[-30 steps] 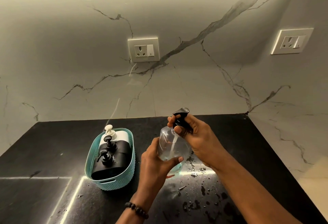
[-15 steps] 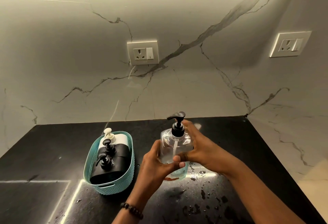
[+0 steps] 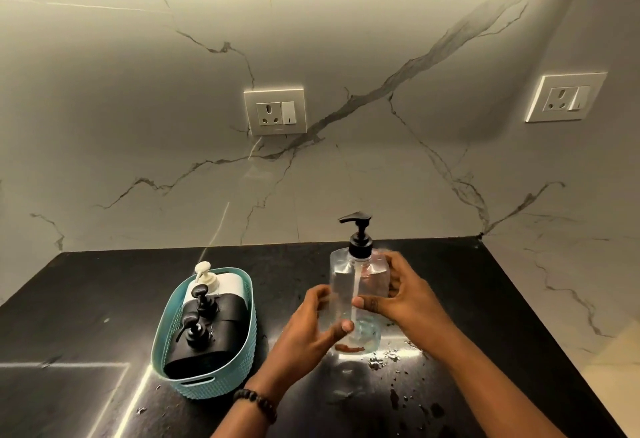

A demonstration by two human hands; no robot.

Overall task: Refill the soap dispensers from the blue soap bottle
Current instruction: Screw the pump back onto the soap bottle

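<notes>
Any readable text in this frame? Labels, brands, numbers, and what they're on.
None legible.
Clear dispenser, held by the left hand and right hand: no label visible.
Black and white dispensers in the teal basket: no print visible.
Left wall socket: a faint mark along its lower edge, too small to read.
Right wall socket: no text visible.

- One clear pump bottle (image 3: 358, 290) near the counter's (image 3: 86, 292) middle
- Three pump bottles in one teal basket (image 3: 207, 384): two black (image 3: 214, 313) (image 3: 199, 351), one white (image 3: 221, 283)
- Two wall sockets (image 3: 275, 111) (image 3: 566, 97)
- Two hands (image 3: 304, 337) (image 3: 405, 295)
- One bead bracelet (image 3: 258, 401)
</notes>
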